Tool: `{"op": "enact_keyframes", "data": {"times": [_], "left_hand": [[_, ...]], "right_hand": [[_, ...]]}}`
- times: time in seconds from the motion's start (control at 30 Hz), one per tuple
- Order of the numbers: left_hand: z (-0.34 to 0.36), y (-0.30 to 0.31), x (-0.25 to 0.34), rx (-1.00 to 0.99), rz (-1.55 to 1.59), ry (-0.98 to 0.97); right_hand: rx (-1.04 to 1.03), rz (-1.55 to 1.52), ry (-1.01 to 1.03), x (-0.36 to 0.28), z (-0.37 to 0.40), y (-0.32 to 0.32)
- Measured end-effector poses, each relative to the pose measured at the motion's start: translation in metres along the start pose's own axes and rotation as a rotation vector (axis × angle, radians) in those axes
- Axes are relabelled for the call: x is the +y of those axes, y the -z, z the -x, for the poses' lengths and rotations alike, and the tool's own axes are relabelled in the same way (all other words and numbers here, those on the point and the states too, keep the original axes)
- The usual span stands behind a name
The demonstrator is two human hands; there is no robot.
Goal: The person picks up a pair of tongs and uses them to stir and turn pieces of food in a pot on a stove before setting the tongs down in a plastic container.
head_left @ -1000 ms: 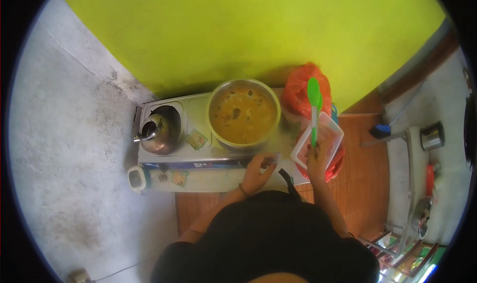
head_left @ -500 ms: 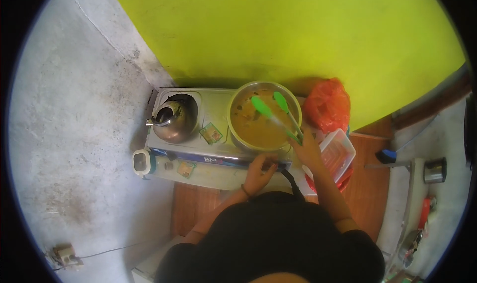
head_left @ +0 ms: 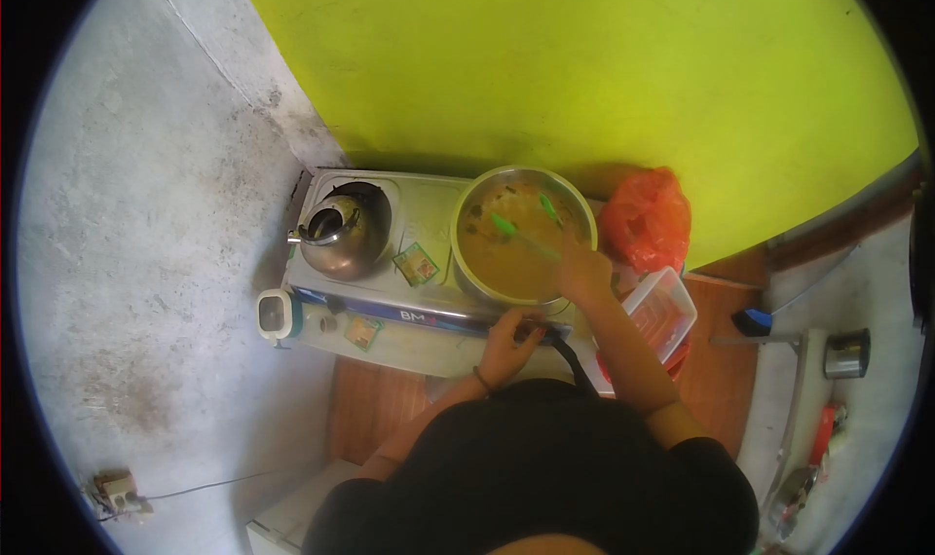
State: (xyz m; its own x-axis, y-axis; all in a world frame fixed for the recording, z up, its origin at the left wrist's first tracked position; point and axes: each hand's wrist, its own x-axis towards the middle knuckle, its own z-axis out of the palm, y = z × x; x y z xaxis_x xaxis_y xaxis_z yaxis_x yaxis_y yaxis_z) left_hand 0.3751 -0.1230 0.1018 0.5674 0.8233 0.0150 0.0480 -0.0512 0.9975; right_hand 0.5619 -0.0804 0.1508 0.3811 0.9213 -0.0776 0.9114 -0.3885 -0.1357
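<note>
My right hand (head_left: 586,275) is closed round the handle end of a pair of green-tipped tongs (head_left: 504,226), above the right rim of a large metal pot (head_left: 454,253). The tips of the tongs are spread apart and partly dipped in an orange-brown soup (head_left: 506,263) with dark bits floating in it. Below the pot, my left hand (head_left: 508,349) has its fingers curled round a dark knob (head_left: 527,328) on the front panel of the gas stove (head_left: 429,214).
A metal kettle (head_left: 341,253) sits on the left burner, with a seasoning packet (head_left: 416,264) beside it. Another packet (head_left: 362,332) and a white-and-teal container (head_left: 280,315) lie in front. Right of the pot are a red plastic bag (head_left: 647,219) and a clear plastic box (head_left: 663,312).
My right hand has moved left and inward over the pot, lowering the tongs' tips into the soup. The left hand stays at the stove knob. The view has shifted slightly.
</note>
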Motion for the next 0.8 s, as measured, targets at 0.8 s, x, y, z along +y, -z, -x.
{"op": "enact_keyframes", "data": {"times": [0.8], "left_hand": [[0.008, -0.001, 0.005, -0.004, 0.005, -0.012]], "right_hand": [[0.032, 0.03, 0.002, 0.024, 0.044, 0.03]]}}
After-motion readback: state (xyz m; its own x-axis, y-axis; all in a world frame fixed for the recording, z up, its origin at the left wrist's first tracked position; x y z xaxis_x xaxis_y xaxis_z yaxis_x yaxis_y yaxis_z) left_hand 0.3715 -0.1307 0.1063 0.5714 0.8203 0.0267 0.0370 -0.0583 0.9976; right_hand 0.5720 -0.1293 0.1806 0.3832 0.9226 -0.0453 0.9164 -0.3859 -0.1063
